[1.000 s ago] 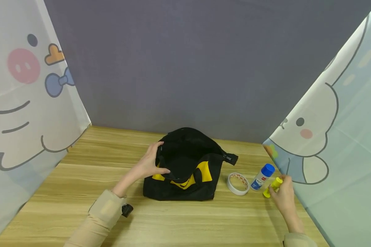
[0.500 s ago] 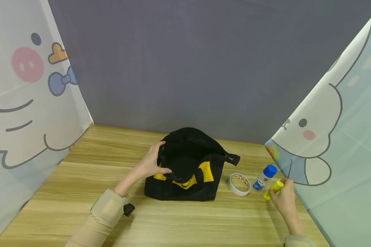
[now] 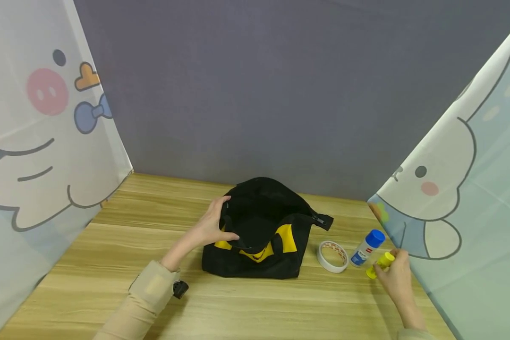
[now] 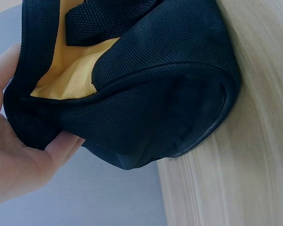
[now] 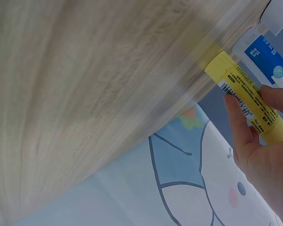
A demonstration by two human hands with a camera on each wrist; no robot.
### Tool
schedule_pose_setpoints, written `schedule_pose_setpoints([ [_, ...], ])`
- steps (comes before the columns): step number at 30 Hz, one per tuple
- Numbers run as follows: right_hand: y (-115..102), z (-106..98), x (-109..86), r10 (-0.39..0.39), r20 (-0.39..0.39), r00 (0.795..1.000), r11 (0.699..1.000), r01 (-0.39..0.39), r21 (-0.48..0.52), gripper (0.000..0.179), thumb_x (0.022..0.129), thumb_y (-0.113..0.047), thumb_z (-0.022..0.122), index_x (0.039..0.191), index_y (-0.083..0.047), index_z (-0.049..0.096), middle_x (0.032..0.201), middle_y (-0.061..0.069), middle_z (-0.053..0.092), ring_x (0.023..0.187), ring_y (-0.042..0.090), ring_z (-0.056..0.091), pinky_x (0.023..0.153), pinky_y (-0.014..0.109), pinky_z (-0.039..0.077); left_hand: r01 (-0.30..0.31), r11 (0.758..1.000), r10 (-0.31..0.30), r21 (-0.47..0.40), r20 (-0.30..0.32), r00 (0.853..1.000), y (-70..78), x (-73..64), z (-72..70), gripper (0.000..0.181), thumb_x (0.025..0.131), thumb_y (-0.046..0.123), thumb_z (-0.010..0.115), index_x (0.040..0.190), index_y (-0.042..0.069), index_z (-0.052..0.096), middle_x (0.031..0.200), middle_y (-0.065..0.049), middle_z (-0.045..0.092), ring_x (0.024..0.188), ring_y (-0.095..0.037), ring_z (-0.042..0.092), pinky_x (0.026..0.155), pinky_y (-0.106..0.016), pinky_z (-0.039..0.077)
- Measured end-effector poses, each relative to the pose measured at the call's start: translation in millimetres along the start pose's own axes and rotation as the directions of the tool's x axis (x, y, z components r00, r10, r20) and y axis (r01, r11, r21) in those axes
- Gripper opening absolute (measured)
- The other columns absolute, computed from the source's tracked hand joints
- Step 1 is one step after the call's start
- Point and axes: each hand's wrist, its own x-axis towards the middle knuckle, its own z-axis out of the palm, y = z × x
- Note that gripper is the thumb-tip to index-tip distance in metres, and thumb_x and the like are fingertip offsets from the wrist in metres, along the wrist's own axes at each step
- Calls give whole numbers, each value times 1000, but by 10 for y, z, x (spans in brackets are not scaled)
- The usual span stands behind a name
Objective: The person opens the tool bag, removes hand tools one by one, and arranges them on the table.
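A black bag (image 3: 246, 268) with yellow patches stands on the table, its mouth gaping upward. My left hand (image 3: 210, 226) grips the left side of its rim, thumb at the front and fingers toward the back. The left wrist view shows the bag's dark fabric (image 4: 132, 113) bunched between thumb and fingers. Over on the right, my right hand (image 3: 397, 278) pinches a yellow glue stick (image 3: 384, 260) between thumb and fingers. In the right wrist view the glue stick (image 5: 243, 92) has its barcode and print showing, with its lower end close to the tabletop.
A clear glue bottle (image 3: 360, 255) with a blue cap stands just left of the glue stick. Beside it lies a white tape roll (image 3: 326, 266), between bottle and bag. A grey partition (image 3: 255, 94) closes the back, and cartoon-printed cloths (image 3: 493, 236) flank both sides.
The head view has shifted slightly, so everything appears a little further right. Both hands keep their holds on the bag and the glue stick.
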Motion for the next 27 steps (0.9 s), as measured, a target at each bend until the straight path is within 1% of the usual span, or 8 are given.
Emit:
schedule_pose_setpoints([
  [12, -24, -61, 3, -63, -9, 998, 998, 63, -13, 60, 69, 10, 81, 109, 17, 36, 88, 27, 44, 74, 33, 46, 57, 28, 36, -11, 1000, 11, -1, -4, 1000, 8, -1, 0, 106, 78, 27, 85, 155, 8, 15, 160, -27, 14, 145, -47, 29, 113, -63, 33],
  [15, -36, -132, 19, -90, 4, 996, 996, 90, -15, 61, 69, 8, 82, 110, 20, 38, 91, 31, 47, 74, 40, 52, 55, 27, 38, -6, 1000, 6, -4, 0, 1000, 8, -4, 1, 106, 78, 28, 85, 155, 9, 15, 160, -27, 13, 146, -48, 27, 113, -64, 33],
  [18, -42, -209, 51, -104, 33, 994, 994, 105, -15, 63, 71, 5, 82, 114, 22, 39, 98, 36, 49, 82, 47, 56, 58, 23, 42, -4, 1000, 4, -9, 2, 1000, 5, 1, 0, 107, 78, 29, 85, 156, 9, 14, 160, -27, 13, 146, -48, 26, 113, -64, 33],
  [19, -50, -238, 63, -110, 46, 993, 994, 110, -13, 63, 71, 5, 81, 114, 23, 39, 100, 37, 48, 85, 49, 56, 60, 26, 46, -5, 1000, 5, -9, 2, 1000, 4, 4, 0, 107, 78, 29, 85, 156, 9, 14, 160, -26, 13, 146, -47, 26, 113, -64, 33],
  [21, -68, -290, 92, -126, 56, 990, 992, 128, -16, 62, 72, 5, 81, 115, 23, 40, 102, 38, 48, 88, 51, 55, 64, 18, 43, -10, 1000, 10, -11, 2, 1000, 2, 8, -1, 107, 78, 28, 85, 156, 8, 14, 160, -26, 14, 145, -47, 28, 113, -63, 34],
  [24, -136, -360, 150, -169, 33, 985, 985, 170, -29, 61, 70, 7, 82, 114, 23, 43, 101, 38, 49, 89, 51, 54, 69, 24, 45, -16, 1000, 16, -11, 1, 1000, 2, 8, -2, 107, 78, 28, 85, 156, 8, 14, 159, -26, 15, 144, -46, 30, 113, -62, 34],
  [25, -165, -384, 172, -182, 21, 983, 982, 183, -39, 61, 69, 7, 82, 115, 23, 44, 101, 38, 50, 89, 51, 54, 70, 30, 46, -15, 1000, 15, -11, 2, 1000, 1, 7, -1, 107, 78, 28, 85, 156, 8, 14, 159, -26, 15, 144, -46, 30, 113, -62, 35],
  [27, -225, -426, 220, -210, -15, 978, 976, 209, -55, 62, 67, 8, 83, 116, 22, 47, 102, 37, 52, 90, 50, 54, 72, 34, 42, -13, 1000, 13, -10, 3, 1000, 2, 6, -1, 108, 78, 29, 85, 156, 8, 14, 160, -26, 14, 144, -47, 31, 112, -62, 35],
])
